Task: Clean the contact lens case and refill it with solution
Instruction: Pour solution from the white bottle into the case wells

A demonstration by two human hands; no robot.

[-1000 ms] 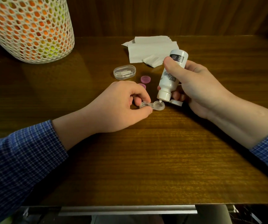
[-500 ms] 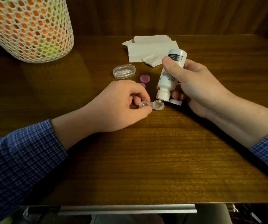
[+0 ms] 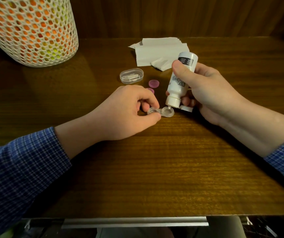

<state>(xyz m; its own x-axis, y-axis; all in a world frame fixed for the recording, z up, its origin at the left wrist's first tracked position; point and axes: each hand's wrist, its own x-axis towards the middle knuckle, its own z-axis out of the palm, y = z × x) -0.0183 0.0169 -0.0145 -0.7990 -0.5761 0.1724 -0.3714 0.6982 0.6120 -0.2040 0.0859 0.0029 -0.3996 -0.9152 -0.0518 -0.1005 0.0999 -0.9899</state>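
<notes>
A clear two-well contact lens case [image 3: 161, 112] lies on the wooden table [image 3: 155, 169], caps off. My left hand [image 3: 127, 112] pinches its left well between thumb and fingers. My right hand [image 3: 204, 90] grips a white solution bottle [image 3: 180, 81] turned upside down, its nozzle right over the case's right well. The bottle's white cap [image 3: 186, 108] shows under my right fingers. Two pink caps sit behind the case: one [image 3: 153, 83] in plain sight, the other [image 3: 150, 90] half hidden by my left hand.
A clear oval plastic box [image 3: 131, 75] sits behind my left hand. White tissues [image 3: 158, 50] lie at the back by the wood wall. A tall white mesh basket [image 3: 29, 30] with orange contents stands back left. The table's front edge runs below my forearms.
Almost nothing moved; the bottle stays inverted over the right well and my left hand keeps holding the case.
</notes>
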